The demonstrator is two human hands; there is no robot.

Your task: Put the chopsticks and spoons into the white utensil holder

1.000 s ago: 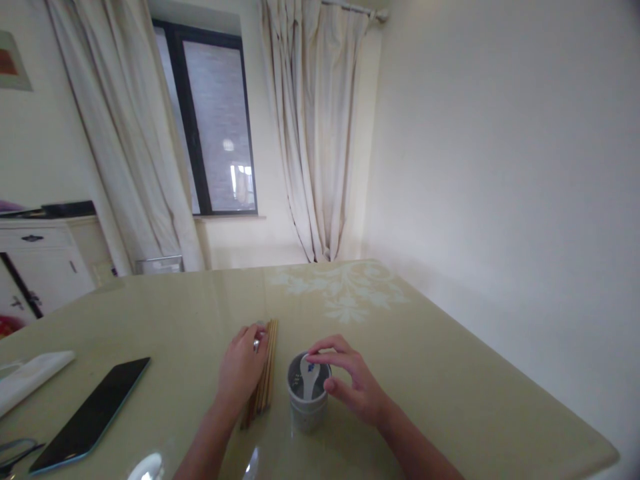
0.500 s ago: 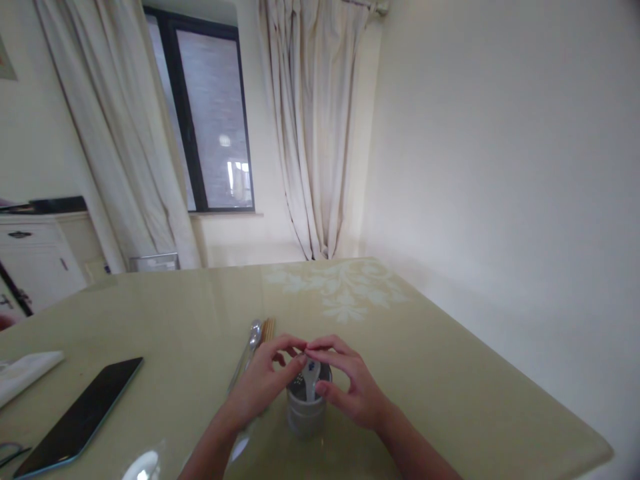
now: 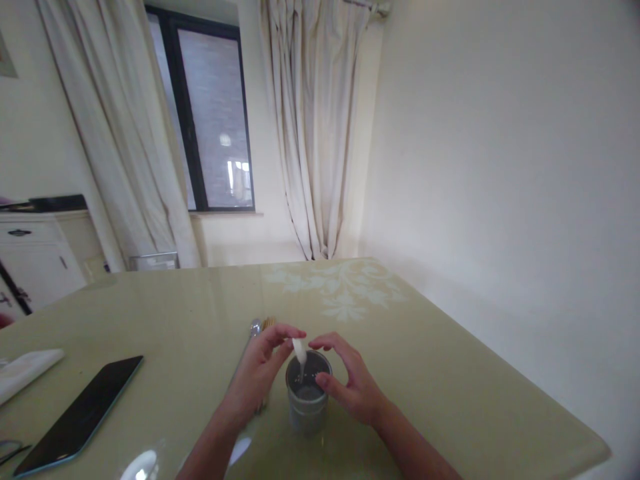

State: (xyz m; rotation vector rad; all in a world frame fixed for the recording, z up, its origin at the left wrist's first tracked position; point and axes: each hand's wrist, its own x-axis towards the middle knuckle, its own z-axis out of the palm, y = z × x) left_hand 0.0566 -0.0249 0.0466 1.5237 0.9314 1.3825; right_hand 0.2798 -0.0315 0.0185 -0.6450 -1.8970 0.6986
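Between the thumb and fingers of my left hand (image 3: pixel 263 357) is the top end of a white spoon (image 3: pixel 299 349), seen edge-on. Its lower part reaches down into a grey metal cup (image 3: pixel 307 408) with small holes inside. My right hand (image 3: pixel 353 380) is curved at the cup's right side, fingers apart and holding nothing. Its thumb is at the rim; I cannot tell whether it touches. Beyond my left hand lie a metal spoon (image 3: pixel 256 327) and wooden chopsticks (image 3: pixel 269 323), partly hidden by that hand.
On the left of the glossy table (image 3: pixel 450 373) lie a dark tablet or phone (image 3: pixel 83 417), a white object (image 3: pixel 30 372) and part of a pair of scissors (image 3: pixel 10 450). A white shiny item (image 3: pixel 141 465) shows at the front edge. A wall (image 3: pixel 525 167) runs along the right.
The white spoon has turned from face-on to edge-on and moved left in the cup with my left hand. My right fingertips have parted from the left ones, uncovering the cup's mouth.
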